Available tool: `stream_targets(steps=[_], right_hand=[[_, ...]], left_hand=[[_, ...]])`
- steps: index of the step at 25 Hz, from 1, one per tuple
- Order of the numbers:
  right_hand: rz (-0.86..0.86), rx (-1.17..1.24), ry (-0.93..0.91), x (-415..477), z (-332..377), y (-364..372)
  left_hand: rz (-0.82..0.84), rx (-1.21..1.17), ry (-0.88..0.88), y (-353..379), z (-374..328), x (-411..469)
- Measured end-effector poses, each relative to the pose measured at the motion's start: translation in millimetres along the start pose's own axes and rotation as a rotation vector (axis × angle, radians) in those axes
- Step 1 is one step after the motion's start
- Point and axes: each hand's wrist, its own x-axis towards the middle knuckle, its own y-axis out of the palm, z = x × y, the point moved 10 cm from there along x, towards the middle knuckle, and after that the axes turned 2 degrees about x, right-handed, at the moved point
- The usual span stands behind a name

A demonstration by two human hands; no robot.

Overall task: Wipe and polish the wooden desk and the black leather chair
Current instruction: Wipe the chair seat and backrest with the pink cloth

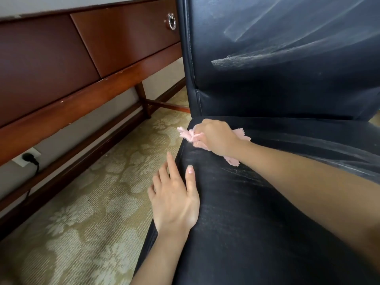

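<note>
While the right hand (216, 138) clenches a bunched pink cloth (188, 135) and presses it on the far left corner of the black leather chair (267, 223), close under the backrest (277, 79), the left hand (174, 198) lies flat and released on the seat's left edge, grasping nothing, its thumb on the leather and its fingers reaching out over the carpet (92, 182). The wooden surface (72, 58) stands to the left of the chair and apart from it, with only its drawer front, ring pull (171, 22) and legs in view.

Several things could go wrong from here. Part of the cloth hangs past the seat's rim, so a stroke carried too far left would probably drag it off onto the carpet and pick up grit. Pale smears lie across the backrest and seat; left unbuffed, they would likely dry as streaks. The cloth's edges look frayed, so hard rubbing may shed lint into the seam. The bracing left hand may also leave prints on the leather
</note>
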Motion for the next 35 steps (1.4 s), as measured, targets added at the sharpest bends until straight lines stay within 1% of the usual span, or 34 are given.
stream_targets(steps=[2,4,6,8,10,12,15,18,23,25,28,31,35], right_hand=[[0.02,0.078,-0.149,-23.1,25.4,-8.9],[0.08,0.208,-0.264,-52.4,51.3,-22.2],[0.157,0.312,-0.309,-82.8,69.0,-34.8],[0.199,0.347,-0.322,-107.2,77.4,-43.4],[0.223,0.317,-0.291,-118.2,77.3,-44.6],[0.213,0.242,-0.228,-108.4,73.8,-46.7],[0.138,0.088,-0.135,-67.6,58.8,-46.7],[0.089,0.043,-0.001,-24.7,25.8,-34.3],[0.024,-0.077,0.055,15.5,14.4,-28.9],[0.044,-0.129,0.075,23.1,15.1,-22.1],[0.051,-0.14,0.067,24.5,18.5,-11.2],[0.008,-0.001,-0.008,13.5,28.7,-15.5],[0.094,0.082,-0.125,-13.2,51.2,-17.5]], left_hand=[[-0.01,0.005,-0.024,-0.8,1.3,-1.4],[-0.015,-0.017,-0.037,-1.9,2.4,-1.1],[-0.02,-0.046,-0.041,-4.1,2.8,-1.0],[-0.029,-0.06,-0.044,-6.2,2.6,-2.3],[-0.042,-0.073,-0.043,-7.8,1.5,-4.2],[-0.042,-0.08,-0.034,-7.8,0.9,-4.4],[-0.034,-0.057,-0.031,-6.3,1.4,-4.2],[-0.029,-0.045,-0.033,-4.2,2.1,-4.9],[-0.033,-0.053,-0.038,-1.3,3.9,-2.3],[-0.037,-0.052,-0.038,-1.5,3.9,-3.0],[-0.033,-0.05,-0.042,-0.2,5.4,-1.3],[-0.031,-0.044,-0.049,-0.3,6.0,-1.2],[-0.036,-0.05,-0.057,-3.7,5.9,-1.4]])
